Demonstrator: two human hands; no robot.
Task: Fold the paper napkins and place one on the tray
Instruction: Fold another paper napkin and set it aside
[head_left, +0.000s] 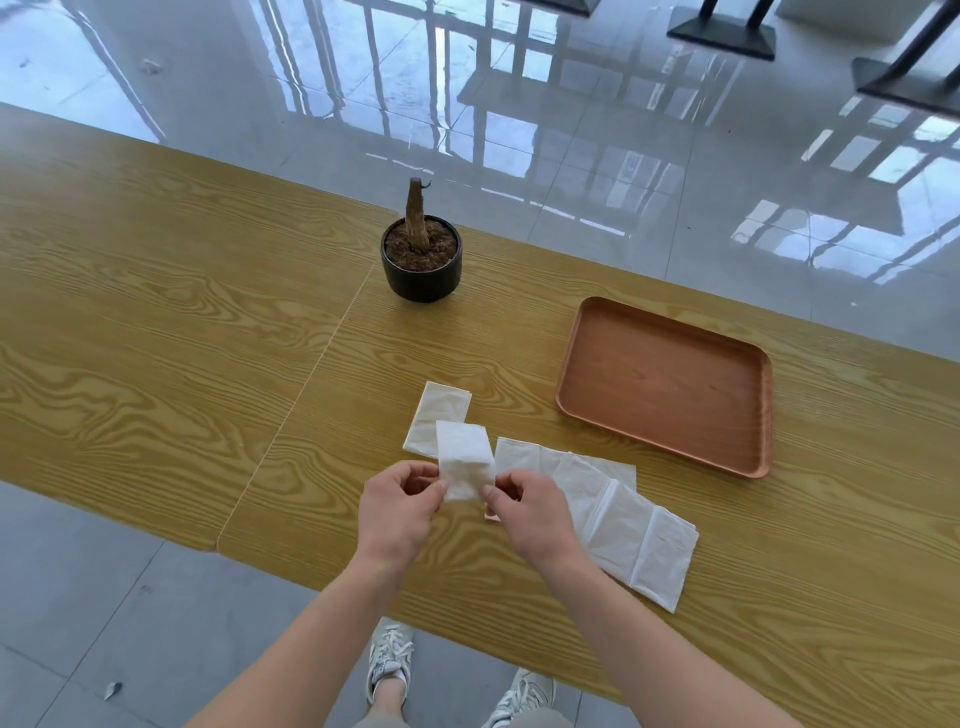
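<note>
A small folded napkin (464, 460) of soft, creased white paper is pinched at its lower edge between the curled fingers of the left hand (400, 512) and the right hand (527, 512), just above the wood-grained table (156, 338). A second napkin (434, 410) lies flat behind it. A long unfolded napkin (628, 530) is spread beside the right hand. The smooth, round-cornered brown tray (665, 384) sits further right.

Left grip (397, 512) and right grip (530, 514) are pinching the bottom corners of a small folded napkin (464, 460), held up just over the wood-grain surface (156, 322). A second folded napkin (434, 410) lies flat right behind it, a long creased napkin (623, 525) lies opened out to the right, and the brown tray (665, 384) sits beyond that, with a little black pot (422, 265) further back.
</note>
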